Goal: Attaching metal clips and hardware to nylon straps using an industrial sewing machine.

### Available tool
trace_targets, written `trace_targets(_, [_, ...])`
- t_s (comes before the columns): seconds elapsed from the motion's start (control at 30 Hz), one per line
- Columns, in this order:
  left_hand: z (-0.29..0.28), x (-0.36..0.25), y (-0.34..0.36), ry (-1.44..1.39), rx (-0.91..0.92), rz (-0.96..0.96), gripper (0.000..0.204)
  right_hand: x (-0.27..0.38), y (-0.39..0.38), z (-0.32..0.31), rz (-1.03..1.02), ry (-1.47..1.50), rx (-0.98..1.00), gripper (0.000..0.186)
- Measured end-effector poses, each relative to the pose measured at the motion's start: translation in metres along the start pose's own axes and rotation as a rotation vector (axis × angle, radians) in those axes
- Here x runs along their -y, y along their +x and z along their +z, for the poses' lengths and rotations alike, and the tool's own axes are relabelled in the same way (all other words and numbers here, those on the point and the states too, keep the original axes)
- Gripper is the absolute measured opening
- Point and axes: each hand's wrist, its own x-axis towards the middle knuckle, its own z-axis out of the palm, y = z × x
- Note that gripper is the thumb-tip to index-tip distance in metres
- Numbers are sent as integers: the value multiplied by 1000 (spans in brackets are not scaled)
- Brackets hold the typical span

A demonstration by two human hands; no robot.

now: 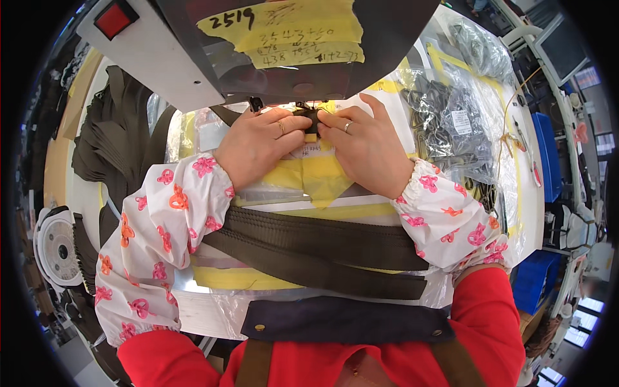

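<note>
My left hand (258,142) and my right hand (369,147) meet under the head of a sewing machine (306,74). Between their fingertips lies the short dark end of a webbing strap (312,120), pressed from both sides. The left fingers are bent over it, and a dark band runs in from the left behind that hand. Thumb and forefinger of the right hand touch the strap's other side. The needle area is mostly hidden by the machine head and my fingers. Closer to me, a stack of dark webbing straps (309,238) lies across the table.
A thick bundle of dark straps (106,145) hangs at the left. On the right sits a clear plastic bag (445,122) of dark metal-looking rings or buckles. Farther right are a red-handled tool (536,174) and blue bins (547,157). Yellow tape (245,278) covers parts of the table.
</note>
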Motion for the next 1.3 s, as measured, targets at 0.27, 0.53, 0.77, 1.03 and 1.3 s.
trace_targets(0.27, [5, -1, -1, -40, -91, -41, 13, -3, 1, -1, 40, 24, 54, 20])
trace_targets(0.53, [11, 10, 2, -42, -93, -225, 18, -18, 9, 6, 84, 35, 73, 20])
trace_targets(0.77, [15, 15, 4, -117, -164, -227, 25, -19, 13, 6, 100, 28, 99, 20])
trace_targets(1.03, [-21, 23, -5, 496, 321, -411, 18, -23, 12, 12, 104, 49, 40, 18])
trace_targets(1.3, [-88, 93, -34, -559, 300, -915, 22, -25, 17, 12, -41, -10, -15, 16])
